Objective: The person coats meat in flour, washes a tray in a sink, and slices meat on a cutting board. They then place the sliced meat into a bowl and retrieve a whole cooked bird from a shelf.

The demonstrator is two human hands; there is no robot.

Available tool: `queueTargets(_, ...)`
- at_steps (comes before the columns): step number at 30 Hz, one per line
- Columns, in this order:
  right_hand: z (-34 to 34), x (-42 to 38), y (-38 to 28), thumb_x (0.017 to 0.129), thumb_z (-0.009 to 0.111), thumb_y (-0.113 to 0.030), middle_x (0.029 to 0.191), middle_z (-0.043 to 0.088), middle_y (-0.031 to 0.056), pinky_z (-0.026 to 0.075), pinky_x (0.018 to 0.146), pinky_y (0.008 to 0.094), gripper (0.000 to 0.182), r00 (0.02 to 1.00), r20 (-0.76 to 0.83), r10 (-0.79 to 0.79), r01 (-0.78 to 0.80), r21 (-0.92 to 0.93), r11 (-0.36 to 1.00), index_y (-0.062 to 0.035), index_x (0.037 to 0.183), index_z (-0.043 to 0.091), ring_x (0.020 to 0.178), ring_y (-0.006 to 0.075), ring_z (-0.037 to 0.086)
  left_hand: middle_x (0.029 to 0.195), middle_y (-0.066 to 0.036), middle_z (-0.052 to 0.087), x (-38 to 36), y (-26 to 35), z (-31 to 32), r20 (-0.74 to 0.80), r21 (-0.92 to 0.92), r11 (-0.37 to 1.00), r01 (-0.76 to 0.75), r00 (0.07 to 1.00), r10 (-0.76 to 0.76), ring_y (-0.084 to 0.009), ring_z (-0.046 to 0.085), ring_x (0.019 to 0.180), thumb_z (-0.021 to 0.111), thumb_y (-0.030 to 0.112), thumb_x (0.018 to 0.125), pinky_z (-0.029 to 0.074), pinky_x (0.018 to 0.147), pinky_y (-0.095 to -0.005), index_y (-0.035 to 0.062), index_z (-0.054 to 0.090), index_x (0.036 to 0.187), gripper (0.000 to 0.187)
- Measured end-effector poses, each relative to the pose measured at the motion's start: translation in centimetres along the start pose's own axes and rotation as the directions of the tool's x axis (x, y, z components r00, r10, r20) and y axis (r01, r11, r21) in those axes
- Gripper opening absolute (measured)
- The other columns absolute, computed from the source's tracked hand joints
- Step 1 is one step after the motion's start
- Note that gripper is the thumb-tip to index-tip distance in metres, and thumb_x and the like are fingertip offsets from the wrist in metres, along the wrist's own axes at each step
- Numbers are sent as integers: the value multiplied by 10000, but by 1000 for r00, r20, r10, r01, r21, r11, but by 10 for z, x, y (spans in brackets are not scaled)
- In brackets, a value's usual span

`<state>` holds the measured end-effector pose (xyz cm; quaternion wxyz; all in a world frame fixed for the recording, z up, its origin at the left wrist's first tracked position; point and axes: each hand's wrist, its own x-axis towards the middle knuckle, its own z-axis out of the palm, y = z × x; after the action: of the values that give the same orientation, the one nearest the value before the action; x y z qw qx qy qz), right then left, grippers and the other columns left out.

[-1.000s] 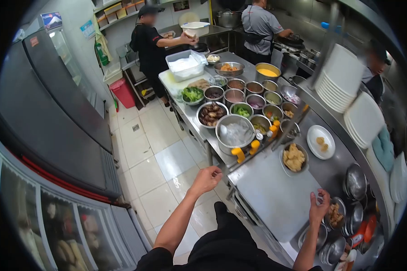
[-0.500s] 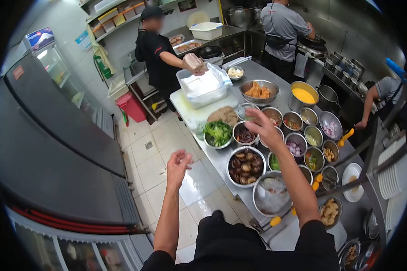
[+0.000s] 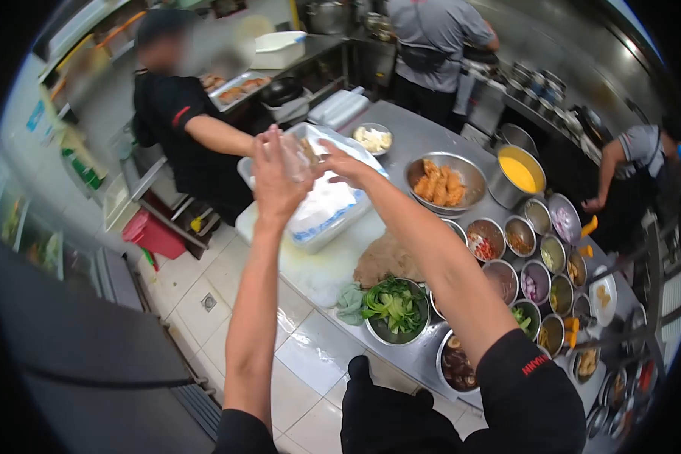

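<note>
A pale, pinkish plastic-wrapped packet [image 3: 301, 157] is between my two hands, above the white plastic tub [image 3: 348, 212]. On its near left side, my left hand [image 3: 275, 178] presses against it with the fingers pointing up. My right hand [image 3: 342, 162] reaches across from the right, its fingertips curled at the packet's edge. A co-worker's arm [image 3: 223, 136] extends to the same packet from behind; that person's hand is mostly hidden by mine. White lining with blue marks lies inside the tub, which stands on a pale cutting board [image 3: 310, 265].
Beside the board are a brown flat heap [image 3: 390, 261], a green cloth [image 3: 350, 304] and a bowl of leafy greens [image 3: 397, 310]. Several metal bowls of ingredients crowd the right, near fried pieces [image 3: 439, 184] and a pot of yellow liquid [image 3: 520, 174]. Other people work behind the table.
Both my hands have moved forward and come up to the packet, which the co-worker was holding out over the tub. My view has shifted closer to the tub.
</note>
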<state>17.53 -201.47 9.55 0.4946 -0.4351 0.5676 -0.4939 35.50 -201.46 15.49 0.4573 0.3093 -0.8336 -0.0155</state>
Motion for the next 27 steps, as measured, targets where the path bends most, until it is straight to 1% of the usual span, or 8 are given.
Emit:
queueTargets(2,1,11,5,606,719,-156,1128,566,110,458,862,409,772,983,183,-17,-9,136,991,-107,1307,398,1022,242,558,1284,-157,411,7,-4,-8,104,21,1000,8,995,-11,-392,451,1126,796,294,540,410,913,-438,100,408,1277,856)
queueTargets(6,15,6,6,605,680,-26,1026,561,84,516,718,286,684,989,99,-105,95,101,990,-66,1243,434,871,193,601,1200,-161,480,5,-12,-10,-17,-46,975,-215,977,215,-346,460,1136,753,203,585,417,925,-413,13,430,1227,744)
queueTargets(8,20,-16,1,607,663,-33,1036,557,85,510,765,319,667,984,121,-130,83,338,937,-59,1234,436,881,196,593,1192,-161,495,5,-11,-17,-66,-245,943,-225,974,215,-333,467,1139,781,142,579,402,950,-392,-5,439,1213,735)
queueTargets(12,13,-34,14,621,600,-41,1093,543,81,476,884,410,633,972,178,-155,11,622,783,-86,1229,426,995,212,573,1189,-149,485,-7,4,-28,87,-737,640,217,970,-229,-239,498,1112,777,-10,609,416,955,-349,-19,387,1242,743)
queueTargets(16,6,-105,5,611,605,-32,1119,534,67,504,835,340,687,967,103,-231,80,743,665,-100,1262,396,982,192,576,1197,-126,478,-36,24,-51,81,-832,508,221,956,-282,-225,497,1102,723,-29,629,405,956,-341,-20,380,1271,728)
queueTargets(20,-20,-257,-10,588,664,-23,1108,500,51,457,840,296,743,957,-32,-288,221,721,657,-57,1273,378,1022,151,508,1229,-156,460,-88,113,-73,285,-873,359,331,942,-176,-275,475,1108,722,367,629,399,937,-394,-23,374,1296,847)
queueTargets(24,-55,-458,0,560,716,-54,1035,518,52,428,854,263,683,842,-320,-435,518,248,819,-34,1176,422,985,133,510,1213,-182,458,-168,230,-81,447,-867,225,444,894,-40,-278,486,1094,790,416,517,427,905,-384,-59,371,1277,989)
queueTargets(27,-67,-631,26,500,750,-61,1160,498,60,383,954,295,862,810,-470,-350,460,141,876,-30,1270,364,1088,160,489,1124,-154,509,-218,357,-108,720,-690,88,718,668,187,-237,538,1010,840,349,440,459,859,-349,-53,391,1230,994)
